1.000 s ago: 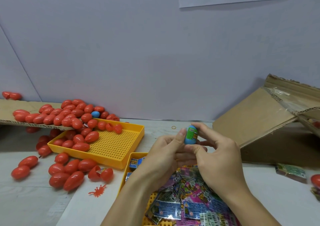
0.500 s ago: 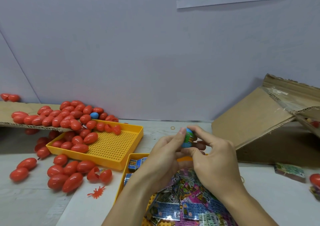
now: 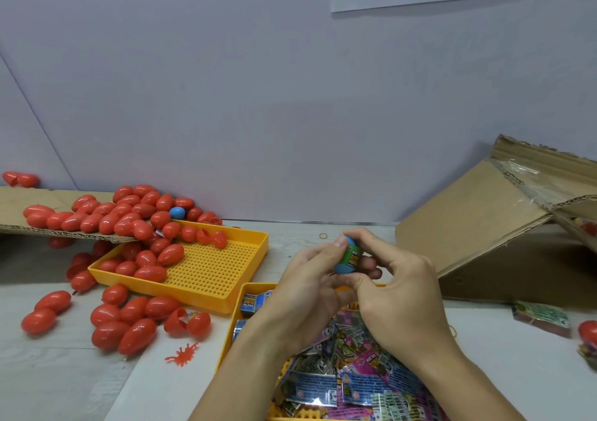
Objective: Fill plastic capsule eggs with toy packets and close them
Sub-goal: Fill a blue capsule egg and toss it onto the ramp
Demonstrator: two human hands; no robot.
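Both hands, left hand (image 3: 307,278) and right hand (image 3: 397,288), pinch a blue capsule egg (image 3: 345,256) between their fingers, a green toy packet (image 3: 352,256) poking from it. This looks like the stuffing step; next, the packet needs tucking fully inside and the halves pressing closed.

glossy plastic eggs (image 3: 139,318), rough cardboard box (image 3: 478,226)

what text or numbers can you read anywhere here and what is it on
"DINO", seen upside down: blue packet at the top left corner of the front yellow tray.
"6+": packets in the pile.
"DINO", likely, tilted and blurred: green packet in the blue egg held by left hand and right hand.
Smaller print on packets and the bundle at right: too blurred.
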